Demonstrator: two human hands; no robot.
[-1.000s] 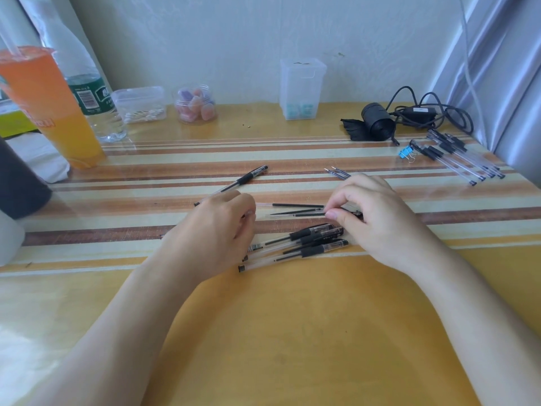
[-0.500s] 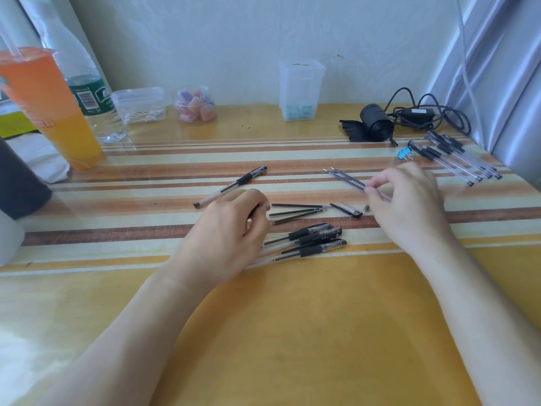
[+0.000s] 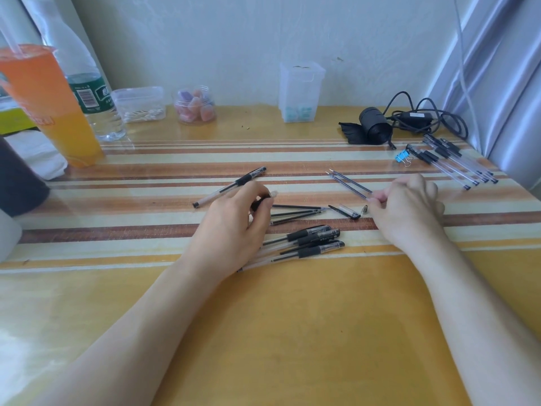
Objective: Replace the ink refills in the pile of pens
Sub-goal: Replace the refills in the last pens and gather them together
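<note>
A pile of clear pens with black grips lies mid-table, partly under my left hand. That hand grips a pen barrel, whose clear end pokes out past the fingers. Three loose black refills lie just right of it, then a pen cap and a small metal tip cone. My right hand pinches the near end of one of two thin refills lying at an angle. A single pen lies to the left.
More capped pens and a blue binder clip lie at the far right by a black cable bundle. An orange drink cup, a water bottle and small plastic containers line the back and left.
My right hand left the parts at the centre and moved right to the two thin refills, where it now pinches one. My left hand shifted slightly right, still holding the barrel.
</note>
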